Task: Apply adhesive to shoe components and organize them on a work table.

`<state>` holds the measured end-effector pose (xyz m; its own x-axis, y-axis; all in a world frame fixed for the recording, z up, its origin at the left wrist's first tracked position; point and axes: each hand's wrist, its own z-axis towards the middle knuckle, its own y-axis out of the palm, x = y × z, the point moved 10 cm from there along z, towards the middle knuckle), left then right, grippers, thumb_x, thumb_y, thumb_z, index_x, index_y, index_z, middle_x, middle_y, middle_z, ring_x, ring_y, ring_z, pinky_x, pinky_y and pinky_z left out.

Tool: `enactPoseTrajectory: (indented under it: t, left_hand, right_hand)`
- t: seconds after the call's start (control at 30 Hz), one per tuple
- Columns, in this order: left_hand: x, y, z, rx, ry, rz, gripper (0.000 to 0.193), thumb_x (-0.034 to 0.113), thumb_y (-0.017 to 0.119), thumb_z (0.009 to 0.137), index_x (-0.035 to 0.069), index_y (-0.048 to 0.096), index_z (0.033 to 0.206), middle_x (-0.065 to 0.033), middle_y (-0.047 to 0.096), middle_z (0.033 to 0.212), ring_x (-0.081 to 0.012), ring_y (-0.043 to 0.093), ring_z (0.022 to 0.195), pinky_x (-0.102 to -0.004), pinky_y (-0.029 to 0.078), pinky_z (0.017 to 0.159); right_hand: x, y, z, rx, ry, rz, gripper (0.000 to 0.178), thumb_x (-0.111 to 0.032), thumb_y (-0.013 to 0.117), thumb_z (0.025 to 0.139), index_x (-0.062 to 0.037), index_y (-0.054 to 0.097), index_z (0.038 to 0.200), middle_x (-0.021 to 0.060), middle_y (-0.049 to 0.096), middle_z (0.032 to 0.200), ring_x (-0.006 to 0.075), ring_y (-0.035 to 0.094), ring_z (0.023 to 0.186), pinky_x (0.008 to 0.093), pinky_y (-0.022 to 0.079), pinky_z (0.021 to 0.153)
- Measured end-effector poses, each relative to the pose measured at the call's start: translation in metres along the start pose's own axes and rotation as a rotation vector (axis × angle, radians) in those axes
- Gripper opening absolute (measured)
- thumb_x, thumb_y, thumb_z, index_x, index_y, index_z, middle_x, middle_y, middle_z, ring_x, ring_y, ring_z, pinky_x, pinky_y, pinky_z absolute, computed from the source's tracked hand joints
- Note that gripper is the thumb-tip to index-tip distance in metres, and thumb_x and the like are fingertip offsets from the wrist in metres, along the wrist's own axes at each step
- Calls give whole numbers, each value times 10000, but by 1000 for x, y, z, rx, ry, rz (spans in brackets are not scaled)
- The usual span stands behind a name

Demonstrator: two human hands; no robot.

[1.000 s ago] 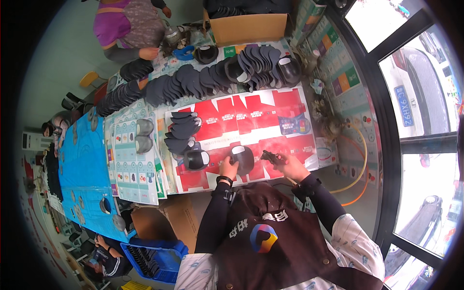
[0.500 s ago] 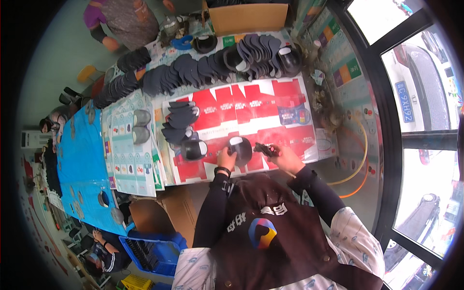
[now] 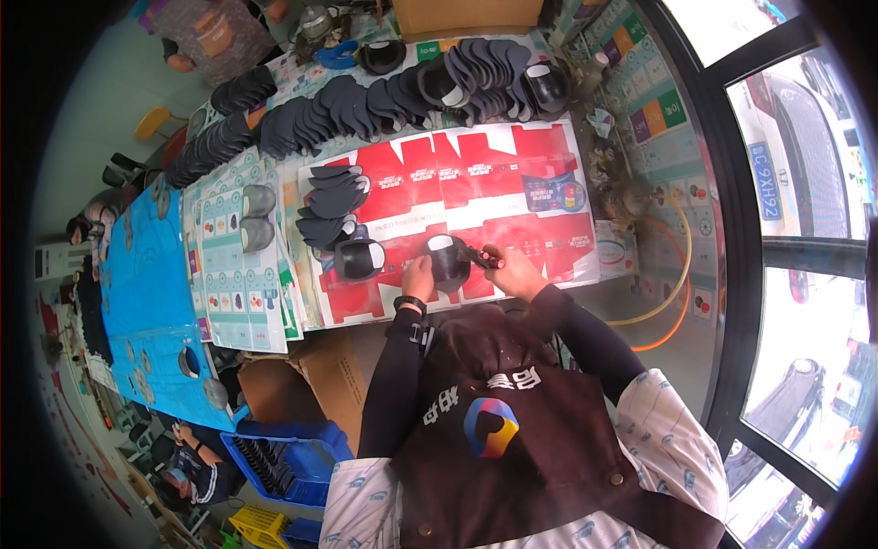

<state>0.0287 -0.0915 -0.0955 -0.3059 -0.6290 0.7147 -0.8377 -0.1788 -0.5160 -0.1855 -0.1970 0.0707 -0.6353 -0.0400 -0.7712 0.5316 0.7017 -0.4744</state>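
My left hand (image 3: pixel 419 278) is closed on the left edge of a dark, dome-shaped cap piece (image 3: pixel 451 266) with a white patch at its top. In my right hand (image 3: pixel 515 275) is a small black-and-red spray gun (image 3: pixel 485 259), its front end close against the right side of the piece. Whether they touch, I cannot tell. Just left of my left hand lies a similar dark dome piece (image 3: pixel 359 263) with a white patch. Beyond it, several dark curved pads (image 3: pixel 335 194) are stacked on the red-and-white printed sheets (image 3: pixel 476 178).
A long row of overlapping dark pads (image 3: pixel 343 110) lines the table's back. Two grey domes (image 3: pixel 259 203) rest on sheets at left. A blue table (image 3: pixel 151 293) and blue crate (image 3: pixel 315 467) stand further left. A yellow hose (image 3: pixel 681 274) hangs at right. Another person (image 3: pixel 215 41) stands across the table.
My right hand has brought the spray gun leftward, up to the piece. The piece in my left hand is turned slightly. The whole view has shifted a little.
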Motion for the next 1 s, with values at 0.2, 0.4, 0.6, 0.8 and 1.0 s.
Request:
enactPoseTrajectory:
  t: [0.2, 0.4, 0.6, 0.8, 1.0]
  left_hand:
    - [-33, 14, 15, -15, -18, -121, 436, 380, 467, 1025, 34, 682, 1180, -230, 700, 1139, -423, 636, 1121, -462, 503, 940]
    - [-35, 14, 14, -4, -16, -183, 431, 373, 477, 1020, 28, 686, 1169, -208, 717, 1086, -398, 669, 1056, -445, 516, 901]
    - [-19, 8, 6, -5, -11, -246, 408, 362, 523, 1013, 22, 690, 1164, -178, 736, 1005, -315, 725, 889, -399, 547, 791]
    - [16, -7, -9, 5, 31, -152, 399, 334, 567, 1011, -10, 683, 1177, -165, 736, 1046, -257, 726, 879, -363, 561, 775]
    - [16, -6, -6, -4, 22, -97, 409, 359, 623, 981, 21, 684, 1203, -173, 750, 1066, -311, 727, 965, -392, 554, 843]
  right_hand:
    - [-11, 14, 8, 5, -97, 81, 251, -157, 618, 839, -14, 642, 1043, 272, 643, 839, 462, 641, 833, 475, 487, 719]
    - [3, 5, 12, 72, -22, 2, 223, -158, 612, 847, 3, 650, 997, 272, 641, 843, 478, 631, 850, 479, 485, 722]
    - [-9, 6, 12, 45, -53, -11, 263, -231, 565, 917, -6, 669, 1002, 293, 675, 943, 484, 640, 965, 539, 500, 817]
    - [4, -3, 1, 13, 86, -140, 271, -221, 553, 912, 0, 671, 1015, 298, 676, 929, 483, 643, 963, 537, 504, 828]
    - [-2, -12, -2, 95, -8, -20, 259, -173, 557, 888, 0, 683, 1033, 304, 666, 924, 499, 634, 963, 540, 494, 802]
